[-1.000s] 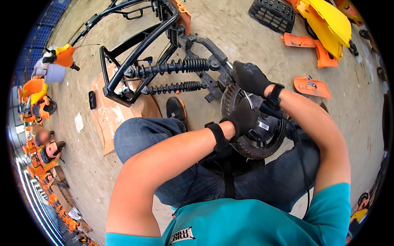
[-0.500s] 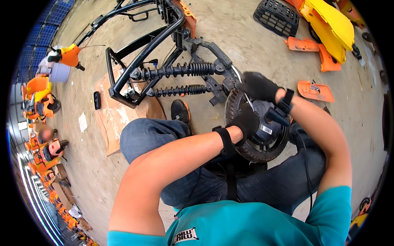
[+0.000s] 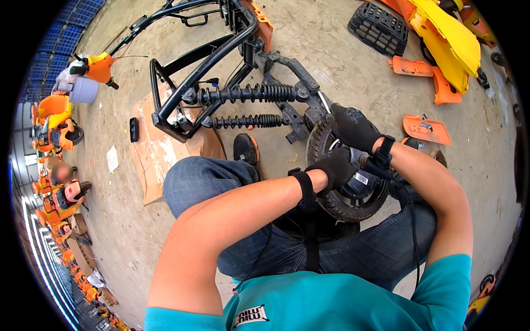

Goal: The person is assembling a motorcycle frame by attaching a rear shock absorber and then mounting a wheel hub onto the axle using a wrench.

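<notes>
A wheel with a black tyre (image 3: 324, 144) and a dark hub (image 3: 356, 186) stands between my knees, beside the swingarm (image 3: 295, 74) of a black frame. Both my hands wear black gloves. My left hand (image 3: 335, 167) is closed over the near side of the wheel, close to the hub; what its fingers hold is hidden. Farther up, my right hand (image 3: 354, 128) is curled at the lower end of a thin silvery strip (image 3: 324, 101) that runs along the swingarm. Whether this strip is a rod or a cable I cannot tell. Two black coil-spring shock absorbers (image 3: 243, 95) link frame and swingarm.
A cardboard sheet (image 3: 149, 171) lies under the black tubular frame (image 3: 185, 99). To the right are a black basket (image 3: 378, 28), yellow bodywork (image 3: 447, 38) and an orange panel (image 3: 426, 129). Orange vehicles (image 3: 55, 121) and a person (image 3: 62, 173) are at the far left.
My right hand has shifted slightly right and down, its fingers more curled. My left hand has moved right, over the hub. Less of the silvery strip shows between them.
</notes>
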The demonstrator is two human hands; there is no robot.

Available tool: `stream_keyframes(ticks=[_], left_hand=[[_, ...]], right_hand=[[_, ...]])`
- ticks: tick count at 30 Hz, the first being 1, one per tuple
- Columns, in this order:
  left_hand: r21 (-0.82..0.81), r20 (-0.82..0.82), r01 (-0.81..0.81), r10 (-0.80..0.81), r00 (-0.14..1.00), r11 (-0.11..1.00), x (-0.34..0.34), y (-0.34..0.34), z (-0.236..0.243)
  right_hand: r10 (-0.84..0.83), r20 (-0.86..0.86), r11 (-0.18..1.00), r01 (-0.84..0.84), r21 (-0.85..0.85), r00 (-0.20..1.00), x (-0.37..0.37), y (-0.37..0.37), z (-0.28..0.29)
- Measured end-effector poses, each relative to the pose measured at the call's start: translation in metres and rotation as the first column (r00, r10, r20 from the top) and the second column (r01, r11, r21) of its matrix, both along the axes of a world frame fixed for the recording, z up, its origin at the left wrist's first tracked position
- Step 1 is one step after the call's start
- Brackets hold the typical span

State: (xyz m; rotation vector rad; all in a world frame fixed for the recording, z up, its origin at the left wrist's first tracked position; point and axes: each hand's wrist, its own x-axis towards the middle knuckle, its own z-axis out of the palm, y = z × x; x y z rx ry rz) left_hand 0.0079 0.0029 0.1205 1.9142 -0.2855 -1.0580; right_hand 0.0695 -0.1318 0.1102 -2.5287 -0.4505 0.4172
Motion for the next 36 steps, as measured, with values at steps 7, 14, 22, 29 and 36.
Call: stream_keyframes(ticks=[7,14,22,29,36], left_hand=[[0.111,0.110,-0.048,0.036,0.993,0.993,0.013,0.002,0.004],[0.101,0.229,-0.063,0.039,0.973,0.993,0.009,0.012,-0.021],[-0.147,0.173,-0.126,0.151,0.973,0.981,0.000,0.010,-0.013],[-0.068,0.091,-0.007,0.014,0.996,0.998,0.007,0.012,0.003],[0.033,0.231,0.221,-0.222,0.947,0.975,0.020,0.026,0.063]], right_hand=[[-0.010,0.110,0.999,0.006,0.042,0.994,0.032,0.015,-0.017],[0.015,0.039,0.997,-0.012,-0.073,0.999,0.029,0.014,-0.026],[0.056,0.184,0.995,-0.069,0.065,0.981,-0.019,-0.014,-0.026],[0.061,0.066,0.997,-0.064,0.048,0.996,-0.013,-0.010,-0.002],[0.047,0.406,0.984,-0.111,0.136,0.913,0.006,-0.041,-0.027]])
